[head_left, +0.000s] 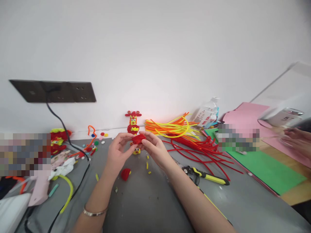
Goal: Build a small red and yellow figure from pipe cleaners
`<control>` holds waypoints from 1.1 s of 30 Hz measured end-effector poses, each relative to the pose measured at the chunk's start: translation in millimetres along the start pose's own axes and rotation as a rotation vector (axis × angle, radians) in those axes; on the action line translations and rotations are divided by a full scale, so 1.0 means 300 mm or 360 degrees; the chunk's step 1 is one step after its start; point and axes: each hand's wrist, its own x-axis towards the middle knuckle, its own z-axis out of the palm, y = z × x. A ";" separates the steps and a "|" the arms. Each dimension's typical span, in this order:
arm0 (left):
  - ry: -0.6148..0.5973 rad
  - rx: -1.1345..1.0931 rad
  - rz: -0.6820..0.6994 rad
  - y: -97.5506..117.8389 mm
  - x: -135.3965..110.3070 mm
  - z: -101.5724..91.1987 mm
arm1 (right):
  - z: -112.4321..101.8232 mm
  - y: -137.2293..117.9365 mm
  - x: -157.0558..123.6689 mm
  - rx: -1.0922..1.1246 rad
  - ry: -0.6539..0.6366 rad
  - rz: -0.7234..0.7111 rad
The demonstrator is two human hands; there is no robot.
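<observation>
Both of my hands are raised over the grey table (150, 200) and pinch one small red fuzzy piece (138, 138) between their fingertips. My left hand (118, 150) grips its left end; my right hand (154, 148) grips its right end. Just behind the piece stands a small red and yellow pipe-cleaner figure (133, 123). A second red fuzzy piece (125, 174) lies on the table below my left hand. A small yellow piece (136, 151) sits under the held one.
Loose red pipe cleaners (206, 149) and orange and yellow ones (170, 127) lie at the right, with yellow-handled pliers (206, 175) in front. A black cable (80, 174) runs down from a wall socket strip (53, 91). Another person's hand (297, 139) is at the far right.
</observation>
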 end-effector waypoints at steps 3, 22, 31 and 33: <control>0.0005 -0.0035 -0.0006 0.001 0.000 0.001 | 0.001 0.001 -0.001 0.0027 0.0008 -0.0046; -0.0049 0.0036 -0.0215 0.009 -0.003 0.005 | -0.009 -0.014 0.005 -0.0149 -0.0007 -0.0105; -0.0028 -0.0027 -0.0221 0.004 -0.004 0.004 | -0.023 -0.013 0.005 -0.0160 -0.0045 -0.0141; -0.0025 -0.0001 -0.0197 0.008 -0.004 0.006 | -0.024 -0.013 0.005 -0.0158 -0.0040 -0.0146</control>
